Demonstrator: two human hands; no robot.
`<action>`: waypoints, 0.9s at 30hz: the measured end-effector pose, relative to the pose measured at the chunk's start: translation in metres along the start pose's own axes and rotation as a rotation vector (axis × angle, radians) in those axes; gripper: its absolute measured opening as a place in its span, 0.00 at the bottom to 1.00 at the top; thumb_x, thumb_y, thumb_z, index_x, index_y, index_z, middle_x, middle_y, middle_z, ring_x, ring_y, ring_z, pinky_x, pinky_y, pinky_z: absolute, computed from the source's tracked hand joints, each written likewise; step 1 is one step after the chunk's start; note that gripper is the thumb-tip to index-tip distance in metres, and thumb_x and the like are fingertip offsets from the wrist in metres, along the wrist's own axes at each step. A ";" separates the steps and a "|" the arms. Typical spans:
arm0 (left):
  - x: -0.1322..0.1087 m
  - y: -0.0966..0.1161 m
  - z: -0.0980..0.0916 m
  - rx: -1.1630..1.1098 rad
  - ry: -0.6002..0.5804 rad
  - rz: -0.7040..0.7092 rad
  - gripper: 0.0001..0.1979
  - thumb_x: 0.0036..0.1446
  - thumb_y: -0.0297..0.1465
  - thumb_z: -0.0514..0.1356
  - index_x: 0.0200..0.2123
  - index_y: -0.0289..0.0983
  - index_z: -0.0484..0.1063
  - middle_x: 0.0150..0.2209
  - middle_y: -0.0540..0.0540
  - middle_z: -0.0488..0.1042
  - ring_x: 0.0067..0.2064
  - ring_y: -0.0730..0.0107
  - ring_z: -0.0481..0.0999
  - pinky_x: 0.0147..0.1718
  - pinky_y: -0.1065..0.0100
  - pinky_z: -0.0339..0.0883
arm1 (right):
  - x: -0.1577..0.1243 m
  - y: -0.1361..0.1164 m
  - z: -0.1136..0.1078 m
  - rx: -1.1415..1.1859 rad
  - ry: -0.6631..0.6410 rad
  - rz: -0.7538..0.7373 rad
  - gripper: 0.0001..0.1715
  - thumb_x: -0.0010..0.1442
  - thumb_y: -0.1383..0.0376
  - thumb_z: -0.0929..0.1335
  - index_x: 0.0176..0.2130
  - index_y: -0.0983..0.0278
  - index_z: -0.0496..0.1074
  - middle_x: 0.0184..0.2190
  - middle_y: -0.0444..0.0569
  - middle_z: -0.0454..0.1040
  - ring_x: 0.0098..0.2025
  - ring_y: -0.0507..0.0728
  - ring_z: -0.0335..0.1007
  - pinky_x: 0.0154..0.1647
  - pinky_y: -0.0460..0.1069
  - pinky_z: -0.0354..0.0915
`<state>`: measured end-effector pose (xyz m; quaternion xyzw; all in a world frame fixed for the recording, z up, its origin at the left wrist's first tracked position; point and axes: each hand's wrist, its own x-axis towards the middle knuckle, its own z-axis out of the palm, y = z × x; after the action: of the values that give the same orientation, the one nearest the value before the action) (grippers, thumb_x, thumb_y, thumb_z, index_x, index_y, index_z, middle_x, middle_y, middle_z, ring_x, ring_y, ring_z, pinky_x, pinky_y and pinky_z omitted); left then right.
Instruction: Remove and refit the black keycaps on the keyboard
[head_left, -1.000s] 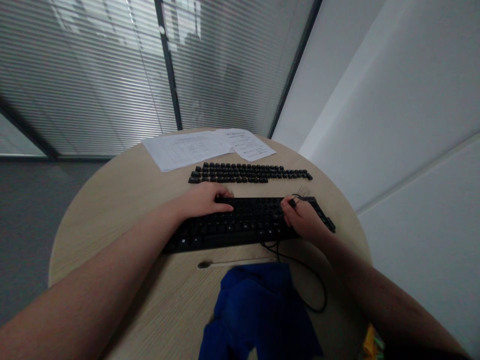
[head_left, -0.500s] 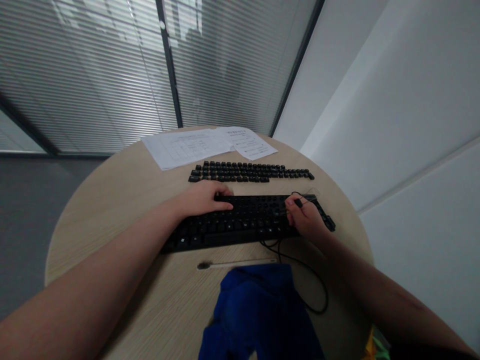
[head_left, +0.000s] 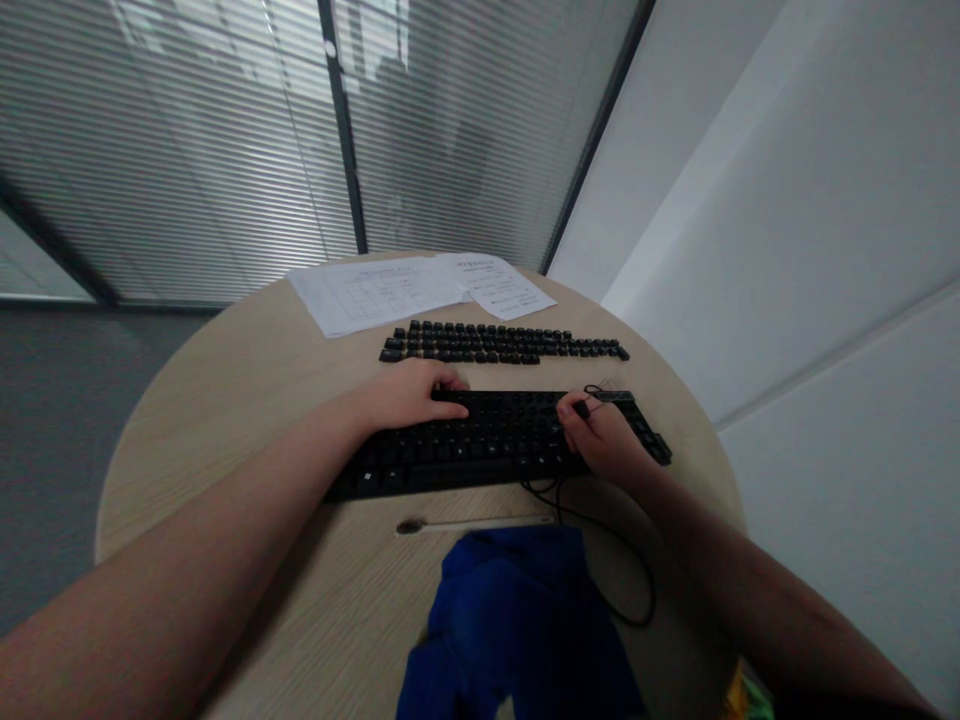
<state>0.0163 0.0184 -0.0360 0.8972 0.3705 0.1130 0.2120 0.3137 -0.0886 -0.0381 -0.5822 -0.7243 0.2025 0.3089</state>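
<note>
A black keyboard [head_left: 450, 475] lies across the round table in front of me. My left hand [head_left: 416, 393] grips its left part, thumb stretched over the keys and fingers curled at the back edge. Over the right part of the keyboard, my right hand [head_left: 596, 430] is closed in a pinch. It holds what looks like a keycap puller [head_left: 582, 408], with a small black part at the fingertips and thin wires sticking up behind. Behind the keyboard, several loose black keycaps [head_left: 472, 345] stand in rows.
A thin brush [head_left: 450, 526] with a dark head lies in front of the keyboard, beside a bunched blue cloth [head_left: 517, 610]. A black cable [head_left: 637, 560] loops to the right. Printed paper sheets [head_left: 382, 293] lie at the table's [head_left: 195, 400] far side. A white wall [head_left: 847, 250] rises on the right.
My right hand has moved a little to the left over the keyboard, still pinching the tool. The left hand stays in place on the keyboard.
</note>
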 end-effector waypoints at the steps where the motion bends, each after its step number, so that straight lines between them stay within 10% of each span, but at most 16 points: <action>1: 0.000 0.000 0.000 -0.002 -0.001 0.003 0.19 0.58 0.43 0.63 0.47 0.39 0.81 0.44 0.43 0.82 0.45 0.57 0.79 0.45 0.61 0.67 | 0.001 0.001 0.001 0.022 0.018 0.018 0.17 0.67 0.52 0.61 0.31 0.58 0.64 0.16 0.42 0.67 0.20 0.55 0.64 0.27 0.50 0.60; 14: -0.001 0.003 -0.002 0.025 -0.001 -0.010 0.19 0.58 0.43 0.63 0.48 0.39 0.81 0.44 0.43 0.82 0.43 0.58 0.78 0.42 0.62 0.67 | 0.000 0.019 0.000 0.285 0.308 0.068 0.26 0.71 0.47 0.60 0.26 0.58 0.61 0.14 0.40 0.61 0.19 0.52 0.59 0.23 0.48 0.58; 27: -0.002 0.005 -0.004 0.073 -0.023 0.018 0.20 0.61 0.43 0.62 0.51 0.39 0.80 0.49 0.39 0.82 0.50 0.52 0.79 0.51 0.56 0.68 | 0.004 0.016 -0.003 0.657 0.244 0.080 0.22 0.65 0.46 0.67 0.31 0.58 0.61 0.14 0.35 0.59 0.16 0.50 0.52 0.20 0.47 0.50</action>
<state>0.0158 0.0151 -0.0300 0.9089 0.3638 0.0909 0.1826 0.3271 -0.0811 -0.0457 -0.4996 -0.5548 0.3655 0.5558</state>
